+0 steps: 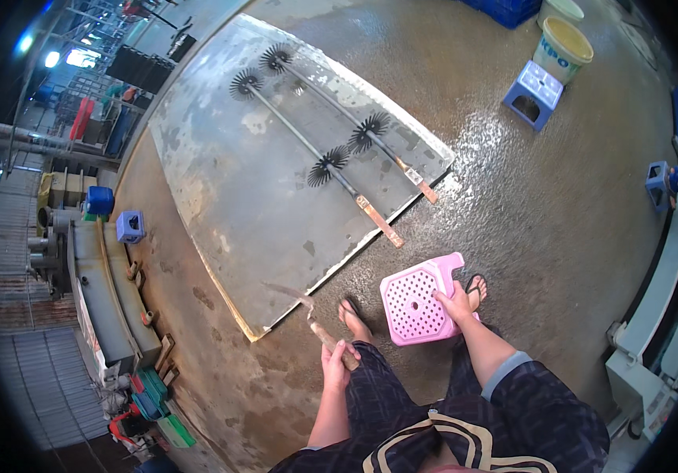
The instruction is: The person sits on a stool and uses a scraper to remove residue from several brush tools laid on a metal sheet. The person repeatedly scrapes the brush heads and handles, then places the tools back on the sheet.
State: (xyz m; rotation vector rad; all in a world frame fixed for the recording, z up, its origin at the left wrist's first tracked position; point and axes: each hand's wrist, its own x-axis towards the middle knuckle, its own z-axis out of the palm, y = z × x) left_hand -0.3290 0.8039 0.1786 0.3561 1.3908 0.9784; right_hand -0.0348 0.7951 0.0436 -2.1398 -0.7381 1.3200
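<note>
My left hand (339, 364) is closed around the wooden handle of a sickle (325, 337). Its thin curved blade points away from me, over the near edge of a large grey metal sheet (229, 229). On the right, my right hand (456, 304) grips the edge of a pink plastic stool (418, 306) with a perforated seat, held in front of my legs. Two long metal rods (296, 130) lie side by side on the sheet. Each carries black spiky wheels (329, 166) and ends in a flat reddish-brown piece (379, 221) near the sheet's right edge.
Wet concrete floor (528, 213) surrounds the sheet. A blue stool (534, 93) stands by a yellowish bucket (564, 49) at the far right. Leftward are a small blue stool (129, 227) and a long metal trough (114, 292). White machinery (654, 315) lines the right side.
</note>
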